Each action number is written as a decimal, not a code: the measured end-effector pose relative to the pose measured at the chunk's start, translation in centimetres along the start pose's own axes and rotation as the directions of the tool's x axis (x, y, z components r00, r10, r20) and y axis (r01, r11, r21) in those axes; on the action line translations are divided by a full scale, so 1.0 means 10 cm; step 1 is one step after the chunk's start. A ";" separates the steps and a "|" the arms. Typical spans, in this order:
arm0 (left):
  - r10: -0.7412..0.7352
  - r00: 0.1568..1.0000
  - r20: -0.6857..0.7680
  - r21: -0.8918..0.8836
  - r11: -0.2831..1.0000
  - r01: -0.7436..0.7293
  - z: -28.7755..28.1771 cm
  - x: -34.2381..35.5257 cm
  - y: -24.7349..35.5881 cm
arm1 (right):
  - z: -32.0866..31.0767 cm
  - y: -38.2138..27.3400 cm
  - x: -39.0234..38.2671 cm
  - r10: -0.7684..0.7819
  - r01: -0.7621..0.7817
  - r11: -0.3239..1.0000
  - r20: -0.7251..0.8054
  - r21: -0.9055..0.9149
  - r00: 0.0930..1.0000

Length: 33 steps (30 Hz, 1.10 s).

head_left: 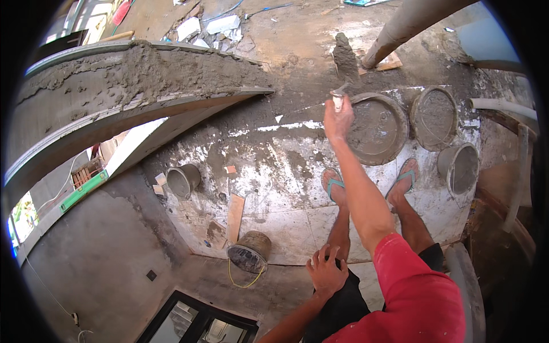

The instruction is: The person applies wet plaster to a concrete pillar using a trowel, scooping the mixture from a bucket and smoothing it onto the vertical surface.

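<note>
In the head view, lumpy grey mortar coats a long ledge (143,71) above a pale, smeared floor (283,226). The right hand (338,121) closes around a mortar-caked trowel (341,90) beside a round tub (404,134); the left hand (329,274), loosely spread and holding nothing, rests on the knee.

1. The right hand (338,121) is hiding part of the handle of the trowel (339,91) from us; grey mortar (345,54) is covering most of its blade.
2. The left hand (327,274) is lying against the left leg (339,234), so we are missing its palm.
3. The lower edge is cutting off our view of the red shirt (406,291).
4. The upper edge is cropping the thick grey pipe (409,27).
</note>
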State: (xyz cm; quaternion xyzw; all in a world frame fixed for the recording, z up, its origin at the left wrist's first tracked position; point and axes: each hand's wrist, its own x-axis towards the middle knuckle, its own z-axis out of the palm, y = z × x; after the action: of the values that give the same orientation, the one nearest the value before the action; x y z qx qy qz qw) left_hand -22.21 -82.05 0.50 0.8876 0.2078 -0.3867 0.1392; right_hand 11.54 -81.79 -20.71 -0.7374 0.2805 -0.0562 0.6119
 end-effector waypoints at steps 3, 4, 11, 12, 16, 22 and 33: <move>0.021 0.998 0.053 -0.029 0.999 -0.019 0.10 0.02 0.06 | 0.70 0.30 -0.09 0.137 -0.141 0.988 -0.078 -0.056 0.988; 0.023 0.999 0.033 -0.042 0.999 -0.022 0.12 0.02 0.03 | 0.91 0.23 -0.29 0.158 -0.156 0.986 0.040 -0.067 0.987; 0.111 0.994 0.004 0.137 0.984 -0.111 0.25 -0.08 -0.21 | -0.27 -0.53 -2.46 0.049 -0.138 0.986 0.636 0.092 0.770; 0.129 0.992 0.002 0.124 0.984 -0.128 0.18 -0.04 -0.14 | -0.59 -0.57 -2.42 0.139 -0.226 0.973 0.666 0.046 0.733; -0.005 0.999 0.042 0.026 1.000 0.004 -0.07 0.06 0.12 | -1.75 -0.31 -1.55 0.305 -0.109 0.926 0.547 -0.360 0.780; 0.027 0.999 -0.038 -0.029 0.999 -0.028 -0.06 0.04 0.15 | -2.36 0.03 -0.05 0.364 0.115 0.450 0.299 -0.886 0.882; 0.006 1.000 -0.022 -0.020 1.000 -0.006 -0.02 0.02 0.08 | -2.12 0.72 0.04 0.719 -0.207 0.621 0.443 -0.756 0.536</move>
State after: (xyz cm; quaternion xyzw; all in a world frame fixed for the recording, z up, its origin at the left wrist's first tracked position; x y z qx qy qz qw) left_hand -21.57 -82.60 0.56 0.8911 0.2104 -0.3745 0.1467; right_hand 0.42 -101.12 -22.35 -0.7422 0.2188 0.5076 0.3791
